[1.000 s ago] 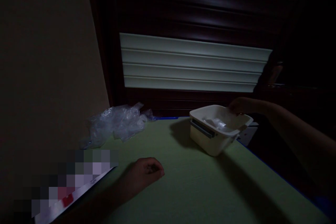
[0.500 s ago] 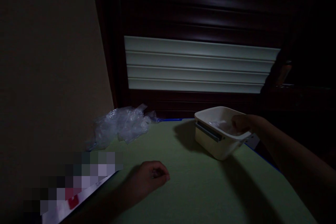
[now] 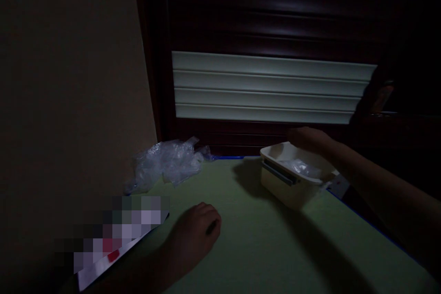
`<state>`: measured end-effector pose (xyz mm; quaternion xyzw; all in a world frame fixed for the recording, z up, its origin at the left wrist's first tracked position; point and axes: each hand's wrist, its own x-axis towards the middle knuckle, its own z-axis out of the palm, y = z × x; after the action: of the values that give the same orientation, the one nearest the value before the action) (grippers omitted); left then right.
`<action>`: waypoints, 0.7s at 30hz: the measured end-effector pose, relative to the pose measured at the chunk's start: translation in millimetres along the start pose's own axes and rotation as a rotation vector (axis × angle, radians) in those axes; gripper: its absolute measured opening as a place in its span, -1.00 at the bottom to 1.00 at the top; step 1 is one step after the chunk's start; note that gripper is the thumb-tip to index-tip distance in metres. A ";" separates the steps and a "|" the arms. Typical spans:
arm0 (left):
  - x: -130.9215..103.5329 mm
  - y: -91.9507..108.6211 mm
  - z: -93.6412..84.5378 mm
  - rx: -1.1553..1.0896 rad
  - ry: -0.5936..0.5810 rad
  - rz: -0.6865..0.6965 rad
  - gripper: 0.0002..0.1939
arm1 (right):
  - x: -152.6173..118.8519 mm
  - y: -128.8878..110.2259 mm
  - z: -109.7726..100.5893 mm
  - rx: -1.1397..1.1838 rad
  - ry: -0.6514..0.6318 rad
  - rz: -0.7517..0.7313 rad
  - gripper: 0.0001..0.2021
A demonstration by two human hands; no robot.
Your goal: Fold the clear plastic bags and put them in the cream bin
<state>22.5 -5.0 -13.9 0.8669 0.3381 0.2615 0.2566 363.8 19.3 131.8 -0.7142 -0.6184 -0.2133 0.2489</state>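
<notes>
A white bin (image 3: 285, 190) with a grey handle stands at the right of the green tabletop (image 3: 237, 239). Clear plastic (image 3: 301, 168) lies inside it. Above the bin's far rim is my right hand (image 3: 308, 138), its fingers curled; whether they hold anything is hidden. My left hand (image 3: 201, 227) rests low over the table's middle, fingers curled round toward the thumb, with a dark gap between them whose content I cannot make out.
Crumpled clear plastic bags (image 3: 168, 163) lie at the table's back left, against the wall. A white and red sheet or packet (image 3: 99, 268), partly blurred, is at the left edge. A dark slatted door (image 3: 262, 85) rises behind.
My right hand has risen out of the bin to above its far rim. My left hand has turned slightly, its back now more upward. The view has shifted a little.
</notes>
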 end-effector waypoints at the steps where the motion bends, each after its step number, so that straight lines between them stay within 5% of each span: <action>1: -0.9 0.8 -1.2 0.081 0.029 0.037 -0.83 | 2.9 -8.9 -1.2 -0.034 -0.040 -0.041 -0.76; 7: -4.8 -5.2 -3.6 0.546 0.129 0.033 -0.66 | -0.5 -91.6 1.2 -0.092 -0.085 -0.328 -0.78; 11: -6.9 -12.3 -1.8 0.690 0.124 -0.074 -0.54 | -15.4 -133.9 28.8 -0.020 -0.120 -0.445 -0.77; 21: -5.9 -5.8 -0.8 0.747 0.077 -0.095 -0.53 | -30.2 -161.1 148.1 0.197 -0.159 -0.184 -0.71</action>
<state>15.6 -5.4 -18.6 0.8737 0.4592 0.1404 -0.0783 199.5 105.4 11.8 -0.6412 -0.7171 -0.1163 0.2474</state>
